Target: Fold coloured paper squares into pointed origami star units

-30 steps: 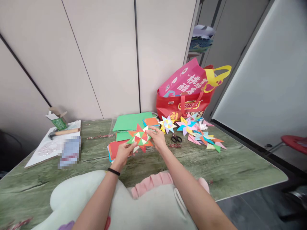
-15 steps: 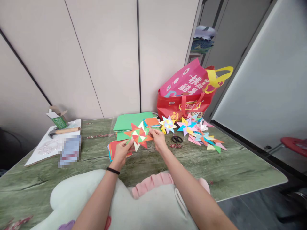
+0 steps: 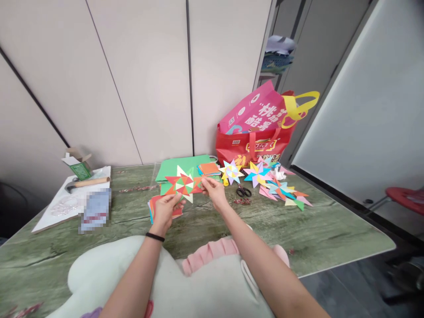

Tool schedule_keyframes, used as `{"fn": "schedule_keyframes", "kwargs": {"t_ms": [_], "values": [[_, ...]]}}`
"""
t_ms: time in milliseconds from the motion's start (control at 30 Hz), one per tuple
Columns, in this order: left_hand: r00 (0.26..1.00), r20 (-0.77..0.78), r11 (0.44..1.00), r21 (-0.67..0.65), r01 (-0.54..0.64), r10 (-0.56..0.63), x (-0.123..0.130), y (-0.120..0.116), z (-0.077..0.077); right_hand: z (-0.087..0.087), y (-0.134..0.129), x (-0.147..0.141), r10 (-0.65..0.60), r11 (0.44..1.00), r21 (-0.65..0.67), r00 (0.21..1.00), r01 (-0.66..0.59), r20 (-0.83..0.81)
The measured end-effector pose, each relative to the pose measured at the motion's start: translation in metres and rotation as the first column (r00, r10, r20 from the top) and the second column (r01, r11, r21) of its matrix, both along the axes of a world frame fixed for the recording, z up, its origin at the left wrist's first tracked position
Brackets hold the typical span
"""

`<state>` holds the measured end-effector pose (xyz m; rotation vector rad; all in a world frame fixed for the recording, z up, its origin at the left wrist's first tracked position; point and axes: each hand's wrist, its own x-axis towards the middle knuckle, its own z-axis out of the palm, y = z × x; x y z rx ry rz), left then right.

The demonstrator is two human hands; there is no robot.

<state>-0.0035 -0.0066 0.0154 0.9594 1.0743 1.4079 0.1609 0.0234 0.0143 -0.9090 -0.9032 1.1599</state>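
Pale green plush (image 3: pixel 205 291) bulges over the tabletop's near edge, the person's forearms reaching across it. Beyond it, held up over the tabletop (image 3: pixel 324 238) towards its middle, I see a red, green and cream paper star (image 3: pixel 183 183). The left hand (image 3: pixel 168 211), a black band (image 3: pixel 155 237) at its wrist, pinches the star's lower side; the right hand (image 3: pixel 213 191) has its right-hand tip between thumb and fingers. A red-topped paper stack (image 3: pixel 153 201) lies by the left hand. Dark-handled scissors (image 3: pixel 244 191) and more paper stars (image 3: pixel 257 173) sit rightward. A hammer (image 3: pixel 94 181) lies near the far left corner; green sheets (image 3: pixel 183 163) and a red bag (image 3: pixel 228 148) line the far edge.
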Motion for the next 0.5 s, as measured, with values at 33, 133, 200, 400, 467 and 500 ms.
{"fn": "schedule_keyframes", "kwargs": {"t_ms": [33, 133, 200, 400, 467, 500], "values": [[1.0, 0.001, 1.0, 0.0, 0.003, -0.003, 0.0005, -0.0002, 0.0001, 0.0005, -0.0002, 0.0001, -0.007, 1.0, 0.003, 1.0, 0.007, -0.006], [1.0, -0.003, 1.0, -0.003, 0.015, -0.015, 0.0028, -0.0022, 0.0011, 0.0008, 0.0001, 0.0008, -0.019, 1.0, 0.008, 1.0, 0.019, -0.023], [0.999, -0.012, 0.999, -0.011, 0.033, -0.033, 0.0044, -0.0043, 0.0023, 0.0001, 0.0011, 0.0014, -0.028, 1.0, 0.011, 0.999, 0.029, -0.033], [0.996, -0.031, 0.996, -0.035, 0.077, -0.078, 0.0042, -0.0068, 0.0027, -0.0023, 0.0039, 0.003, -0.045, 0.999, 0.0, 0.998, 0.045, -0.043], [0.999, -0.018, 0.999, -0.02, 0.038, -0.038, 0.002, -0.0048, 0.0012, -0.0023, 0.0023, 0.0017, 0.004, 1.0, -0.007, 1.0, -0.004, -0.031], [1.0, -0.008, 1.0, -0.012, 0.012, -0.012, 0.0008, -0.0036, 0.0005, -0.0024, 0.0012, 0.0005, 0.041, 0.999, -0.01, 0.999, -0.041, -0.022]]}}
